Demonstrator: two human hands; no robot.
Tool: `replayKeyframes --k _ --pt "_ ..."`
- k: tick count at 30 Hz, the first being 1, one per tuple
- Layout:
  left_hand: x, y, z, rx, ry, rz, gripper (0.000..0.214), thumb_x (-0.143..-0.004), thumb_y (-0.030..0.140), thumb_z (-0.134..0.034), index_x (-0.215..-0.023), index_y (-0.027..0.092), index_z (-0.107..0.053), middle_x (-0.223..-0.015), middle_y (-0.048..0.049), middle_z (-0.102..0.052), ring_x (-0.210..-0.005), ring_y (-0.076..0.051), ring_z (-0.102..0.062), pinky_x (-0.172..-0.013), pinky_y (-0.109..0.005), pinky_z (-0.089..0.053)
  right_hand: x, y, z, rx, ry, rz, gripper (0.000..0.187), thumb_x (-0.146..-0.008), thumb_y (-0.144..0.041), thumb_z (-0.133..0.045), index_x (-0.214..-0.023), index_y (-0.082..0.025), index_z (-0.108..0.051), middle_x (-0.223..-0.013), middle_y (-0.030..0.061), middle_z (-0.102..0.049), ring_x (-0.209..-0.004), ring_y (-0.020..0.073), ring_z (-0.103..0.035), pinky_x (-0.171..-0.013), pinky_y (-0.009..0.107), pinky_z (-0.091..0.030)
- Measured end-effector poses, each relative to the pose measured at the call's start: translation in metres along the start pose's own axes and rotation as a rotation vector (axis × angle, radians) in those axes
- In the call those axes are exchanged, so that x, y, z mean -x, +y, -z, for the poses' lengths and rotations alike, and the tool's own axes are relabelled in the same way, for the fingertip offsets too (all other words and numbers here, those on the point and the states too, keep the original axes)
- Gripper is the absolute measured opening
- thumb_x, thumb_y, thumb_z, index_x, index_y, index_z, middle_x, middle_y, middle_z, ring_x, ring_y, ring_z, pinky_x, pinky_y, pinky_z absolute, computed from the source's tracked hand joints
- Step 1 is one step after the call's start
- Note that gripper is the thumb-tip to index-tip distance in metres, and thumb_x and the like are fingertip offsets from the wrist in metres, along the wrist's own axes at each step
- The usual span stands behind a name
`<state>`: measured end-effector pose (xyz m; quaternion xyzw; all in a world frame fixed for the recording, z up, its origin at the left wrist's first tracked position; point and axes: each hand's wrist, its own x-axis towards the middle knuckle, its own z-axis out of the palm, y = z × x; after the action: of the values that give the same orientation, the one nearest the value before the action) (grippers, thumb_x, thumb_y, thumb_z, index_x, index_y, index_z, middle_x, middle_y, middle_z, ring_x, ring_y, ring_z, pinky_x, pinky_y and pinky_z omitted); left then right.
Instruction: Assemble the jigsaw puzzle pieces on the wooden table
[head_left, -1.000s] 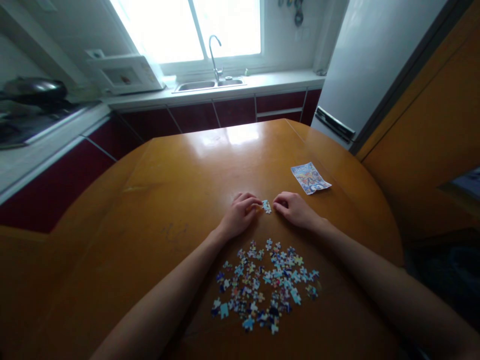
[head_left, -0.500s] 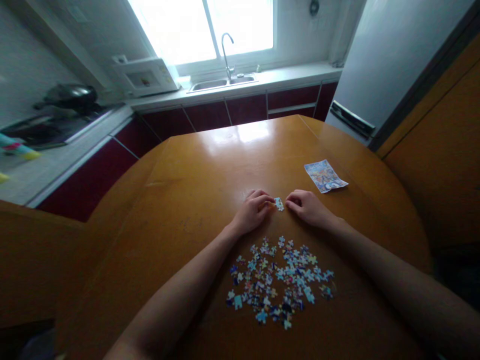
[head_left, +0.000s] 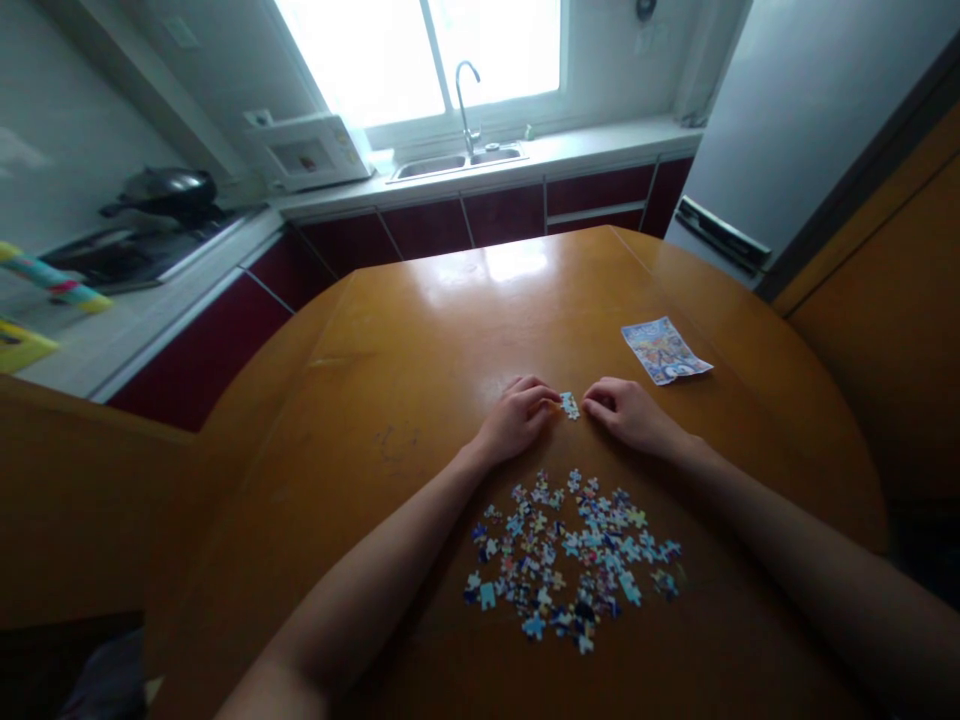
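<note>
The top edge is cutting off the window (head_left: 499, 50) and refrigerator (head_left: 817, 120). Print on the picture sheet (head_left: 665, 350) is blurring beyond reading. Loose jigsaw pieces (head_left: 596, 538) are showing details too small to tell. Blur is obscuring whether the left hand (head_left: 521, 415) is gripping the joined pieces (head_left: 570, 405).

Loose jigsaw pieces (head_left: 572, 544) mottled in light blue, navy, white, yellow. Picture sheet (head_left: 664, 350) printed in blue, orange, white. Desk (head_left: 420, 370) finished in orange-brown, cabinet fronts (head_left: 504, 217) in dark red.
</note>
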<state>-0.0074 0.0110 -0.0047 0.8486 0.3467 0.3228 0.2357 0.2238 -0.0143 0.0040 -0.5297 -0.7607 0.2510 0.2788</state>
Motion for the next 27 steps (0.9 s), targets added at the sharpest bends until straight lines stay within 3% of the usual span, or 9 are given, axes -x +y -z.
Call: replayKeyframes --k 27 --pt "-0.0012 -0.0011 -0.001 0.004 0.006 0.001 0.021 -0.09 0.012 -0.054 -0.097 0.021 -0.071 -0.097 -0.0053 -0.065 -0.099 -0.019 -0.058 -0.092 -0.038 -0.049 -0.0011 0.001 0.001 0.003 -0.003 0.019 0.018 -0.089 -0.026 -0.057 -0.082 -0.017 -0.071 -0.082 0.0058 -0.069 -0.073 0.0181 -0.06 -0.068 0.029 -0.043"
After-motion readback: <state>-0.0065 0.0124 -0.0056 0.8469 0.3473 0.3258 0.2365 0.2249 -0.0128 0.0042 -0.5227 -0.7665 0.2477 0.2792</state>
